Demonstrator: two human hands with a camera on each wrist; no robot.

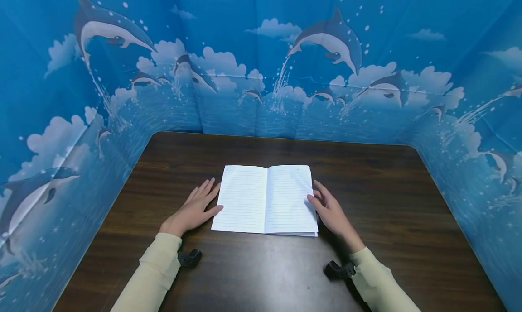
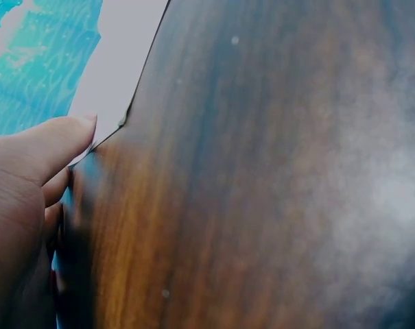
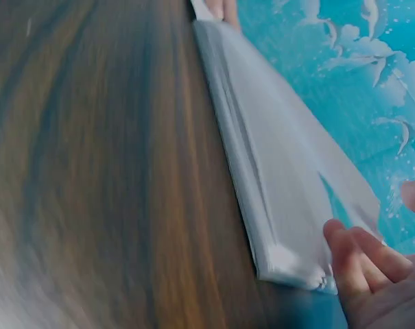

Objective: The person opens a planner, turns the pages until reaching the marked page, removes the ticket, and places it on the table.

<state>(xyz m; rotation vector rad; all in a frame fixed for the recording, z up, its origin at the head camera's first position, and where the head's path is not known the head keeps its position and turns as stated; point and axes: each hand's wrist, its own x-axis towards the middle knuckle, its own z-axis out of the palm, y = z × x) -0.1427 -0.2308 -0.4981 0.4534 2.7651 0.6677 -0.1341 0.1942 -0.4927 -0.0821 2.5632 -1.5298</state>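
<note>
An open lined notebook (image 1: 244, 199) lies on the table, its spine running away from the person. My left hand (image 1: 195, 208) rests flat to its left, fingers spread on the wood. The left thumb presses the left page's edge near the lower corner; the left wrist view shows this thumb (image 2: 63, 140) over the paper. On the other side, my right hand (image 1: 328, 210) pinches the right page's edge, thumb on top and fingers curled at the side. In the right wrist view a page (image 3: 289, 157) lifts near the fingers (image 3: 348, 257), leaving a gap.
The dark wooden table (image 1: 367, 189) has rounded far corners. A blue curtain (image 1: 228, 26) printed with dolphins and clouds surrounds its back and sides. Black wrist bands, one on the left wrist (image 1: 190, 257) and one on the right wrist (image 1: 339, 270), sit by light sleeves.
</note>
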